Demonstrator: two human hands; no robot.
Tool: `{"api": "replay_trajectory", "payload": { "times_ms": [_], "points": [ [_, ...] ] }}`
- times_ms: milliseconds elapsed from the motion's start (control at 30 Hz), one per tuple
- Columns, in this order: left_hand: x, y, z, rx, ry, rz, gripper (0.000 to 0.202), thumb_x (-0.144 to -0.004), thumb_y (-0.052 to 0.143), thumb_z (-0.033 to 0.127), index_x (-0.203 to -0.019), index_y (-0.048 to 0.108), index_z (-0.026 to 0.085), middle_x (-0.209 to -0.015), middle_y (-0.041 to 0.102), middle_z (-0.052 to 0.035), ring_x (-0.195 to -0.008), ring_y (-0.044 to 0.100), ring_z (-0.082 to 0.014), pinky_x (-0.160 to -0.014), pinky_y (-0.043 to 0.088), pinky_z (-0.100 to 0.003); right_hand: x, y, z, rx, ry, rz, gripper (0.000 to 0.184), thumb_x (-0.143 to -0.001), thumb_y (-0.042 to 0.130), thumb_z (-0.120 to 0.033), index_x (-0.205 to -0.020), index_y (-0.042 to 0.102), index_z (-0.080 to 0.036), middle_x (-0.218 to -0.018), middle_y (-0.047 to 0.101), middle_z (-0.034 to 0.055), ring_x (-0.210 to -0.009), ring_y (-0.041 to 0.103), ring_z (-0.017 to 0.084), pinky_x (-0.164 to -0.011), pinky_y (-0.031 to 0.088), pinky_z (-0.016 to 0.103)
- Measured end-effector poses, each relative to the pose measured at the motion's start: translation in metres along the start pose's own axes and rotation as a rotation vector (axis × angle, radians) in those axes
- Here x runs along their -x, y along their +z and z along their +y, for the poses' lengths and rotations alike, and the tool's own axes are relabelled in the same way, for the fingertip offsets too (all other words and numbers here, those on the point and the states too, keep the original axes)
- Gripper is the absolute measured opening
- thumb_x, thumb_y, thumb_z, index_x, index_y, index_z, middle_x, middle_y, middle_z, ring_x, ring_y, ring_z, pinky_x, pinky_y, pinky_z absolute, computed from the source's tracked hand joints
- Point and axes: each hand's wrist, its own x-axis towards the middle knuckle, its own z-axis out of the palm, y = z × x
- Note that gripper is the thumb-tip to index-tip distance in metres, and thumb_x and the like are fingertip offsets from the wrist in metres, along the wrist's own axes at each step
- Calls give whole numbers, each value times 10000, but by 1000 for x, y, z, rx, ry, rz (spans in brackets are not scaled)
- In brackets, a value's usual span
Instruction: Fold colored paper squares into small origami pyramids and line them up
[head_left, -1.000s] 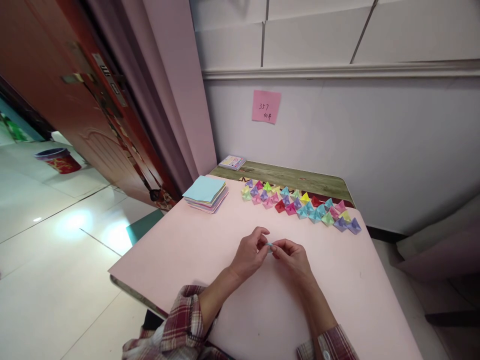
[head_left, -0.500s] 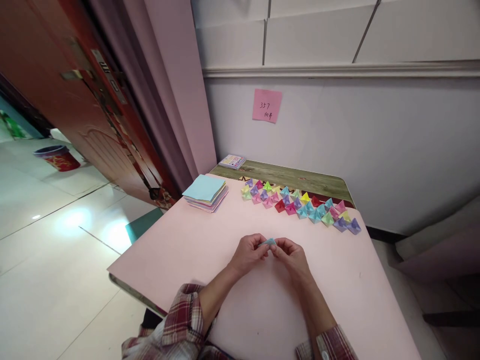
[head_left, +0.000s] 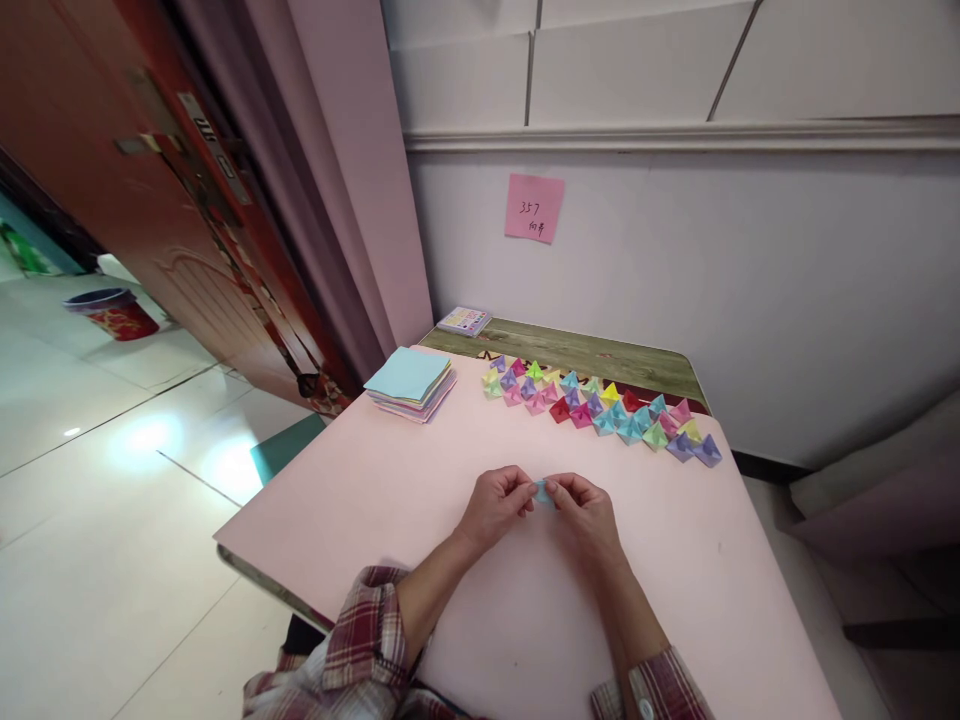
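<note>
A small light-blue folded paper [head_left: 544, 493] is pinched between my two hands above the pink tabletop [head_left: 360, 490]. My left hand [head_left: 499, 505] grips its left edge with thumb and fingers. On its other side, my right hand [head_left: 586, 508] holds the right edge the same way. The fingers cover most of the paper, so its exact folded shape cannot be made out. Beyond my hands, rows of small folded paper boats [head_left: 634, 428] in many colours stand on the table. To the left lies a stack of square coloured paper [head_left: 409, 375], light blue on top.
A small printed packet [head_left: 465, 320] lies at the table's back left corner. Behind the table is a wall with a pink note [head_left: 534, 208]. A red door [head_left: 165, 180] and a bin [head_left: 112, 313] are at the left.
The blue paper has turned between my fingertips and now shows a flatter face below them. Both hands have barely shifted otherwise.
</note>
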Motion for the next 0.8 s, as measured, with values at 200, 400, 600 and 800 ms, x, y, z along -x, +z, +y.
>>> {"api": "replay_trajectory", "payload": {
  "times_ms": [200, 400, 600, 800],
  "points": [
    [0, 6, -7, -13, -10, 40, 263, -771, 670, 410, -708, 618, 160, -595, 624, -4, -519, 524, -102, -538, 420, -219, 0, -4, 1, 54, -12, 56, 330, -700, 727, -513, -709, 674, -187, -621, 603, -8, -579, 479, 139, -553, 362, 256],
    [-4, 4, -2, -4, -17, 57, 274, -783, 643, 415, -695, 583, 163, -566, 582, 13, -494, 486, -92, -520, 396, -212, 1, -1, -1, 10, 16, 38, 321, -711, 727, -493, -698, 651, -181, -558, 535, -29, -522, 427, 111, -497, 327, 239],
    [-1, 7, 4, -7, 2, 76, 310, -761, 662, 472, -757, 606, 168, -599, 558, 24, -556, 496, -106, -557, 395, -219, 2, 5, 4, -166, 83, -6, 318, -719, 739, -487, -770, 633, -192, -587, 584, -21, -528, 513, 121, -505, 413, 237],
    [2, 9, 1, -145, -48, -73, 361, -783, 612, 481, -611, 593, 164, -550, 523, 24, -512, 419, -102, -507, 308, -230, 1, 4, 6, -209, 50, -18, 306, -730, 742, -479, -792, 640, -197, -617, 616, -19, -553, 547, 120, -540, 451, 241]
  ]
}}
